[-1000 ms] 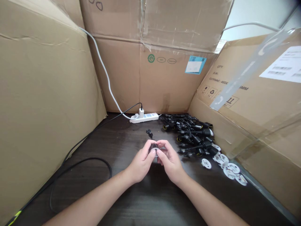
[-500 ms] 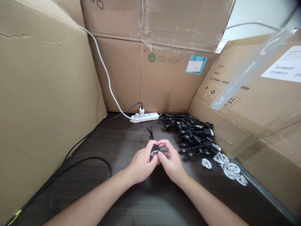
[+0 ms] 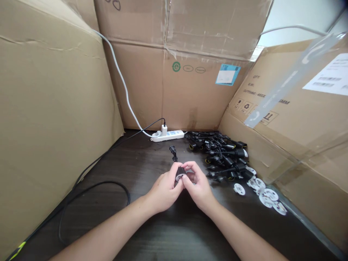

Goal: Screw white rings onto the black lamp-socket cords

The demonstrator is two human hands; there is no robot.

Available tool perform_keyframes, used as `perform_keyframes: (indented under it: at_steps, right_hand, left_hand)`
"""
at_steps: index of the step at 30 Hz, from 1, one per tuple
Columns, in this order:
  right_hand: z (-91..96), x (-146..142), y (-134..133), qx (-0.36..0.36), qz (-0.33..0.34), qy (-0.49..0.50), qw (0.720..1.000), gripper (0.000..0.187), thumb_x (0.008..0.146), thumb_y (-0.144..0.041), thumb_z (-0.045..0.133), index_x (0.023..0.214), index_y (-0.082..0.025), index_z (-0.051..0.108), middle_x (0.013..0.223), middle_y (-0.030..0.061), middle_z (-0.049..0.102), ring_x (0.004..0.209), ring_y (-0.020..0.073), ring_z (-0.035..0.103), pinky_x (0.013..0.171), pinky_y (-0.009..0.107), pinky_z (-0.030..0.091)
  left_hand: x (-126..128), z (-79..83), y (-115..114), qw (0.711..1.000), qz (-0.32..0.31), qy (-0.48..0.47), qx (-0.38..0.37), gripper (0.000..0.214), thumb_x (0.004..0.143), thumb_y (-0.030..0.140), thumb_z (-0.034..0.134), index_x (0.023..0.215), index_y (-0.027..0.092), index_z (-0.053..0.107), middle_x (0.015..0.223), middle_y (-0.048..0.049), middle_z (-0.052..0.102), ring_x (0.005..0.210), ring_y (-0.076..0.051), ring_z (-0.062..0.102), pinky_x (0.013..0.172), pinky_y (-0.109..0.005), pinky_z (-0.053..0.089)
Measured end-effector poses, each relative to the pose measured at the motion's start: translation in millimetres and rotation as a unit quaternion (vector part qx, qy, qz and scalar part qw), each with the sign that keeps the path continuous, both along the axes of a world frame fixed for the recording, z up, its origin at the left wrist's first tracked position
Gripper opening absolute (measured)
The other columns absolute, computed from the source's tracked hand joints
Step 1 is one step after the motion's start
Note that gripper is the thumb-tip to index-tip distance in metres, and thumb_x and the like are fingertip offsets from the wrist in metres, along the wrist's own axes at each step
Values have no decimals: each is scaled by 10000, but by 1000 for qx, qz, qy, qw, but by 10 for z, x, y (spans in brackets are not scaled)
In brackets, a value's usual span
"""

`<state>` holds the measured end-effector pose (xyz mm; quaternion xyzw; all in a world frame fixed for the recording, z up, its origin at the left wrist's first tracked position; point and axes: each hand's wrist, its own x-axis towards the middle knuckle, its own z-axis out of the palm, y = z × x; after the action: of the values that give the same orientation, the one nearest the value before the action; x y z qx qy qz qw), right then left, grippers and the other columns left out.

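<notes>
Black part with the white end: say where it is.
In the head view, the black part is below centre, held between the left hand and right hand, in front of the power strip and left of the black pile.

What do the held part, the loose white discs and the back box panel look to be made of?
Held part: probably plastic; black and smooth, with a white end.
White discs: perhaps plastic or coated board; pale with dark spots, too small to be sure.
Back box panel: cardboard; brown, mostly matt, with a fold crease.
</notes>
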<state>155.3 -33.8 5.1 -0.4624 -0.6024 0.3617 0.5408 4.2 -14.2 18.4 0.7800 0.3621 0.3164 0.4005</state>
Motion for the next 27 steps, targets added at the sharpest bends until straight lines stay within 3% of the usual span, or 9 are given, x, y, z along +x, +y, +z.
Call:
perform_keyframes:
  at_steps: [12, 20, 27]
  right_hand:
    - [65, 12, -32, -9, 35, 37, 999, 220, 811, -193, 534, 1023, -231, 578, 877, -7, 559, 591, 100, 532, 488, 203, 420]
    - [54, 4, -30, -13, 57, 60, 996, 298, 764, -156, 543, 1047, -249, 559, 883, -15, 551, 612, 102, 541, 489, 193, 423]
    - [39, -12, -46, -18, 60, 66, 996, 285, 794, -151, 539, 1060, -254, 549, 881, -21, 548, 603, 96, 521, 513, 202, 440]
  left_hand:
    - [18, -3, -6, 997, -15, -67, -40, 341, 847, 117, 458, 1167, 233, 485, 881, 18, 686, 782, -166, 633, 750, -266, 460]
    - [34, -9, -16, 991, -22, -114, -58, 326, 889, 145, 444, 1204, 214, 494, 973, -12, 682, 870, -174, 634, 799, -280, 477]
    - [17, 19, -9, 987, -38, -138, -74, 302, 893, 171, 438, 1188, 202, 491, 885, -4, 657, 885, -183, 627, 806, -289, 475]
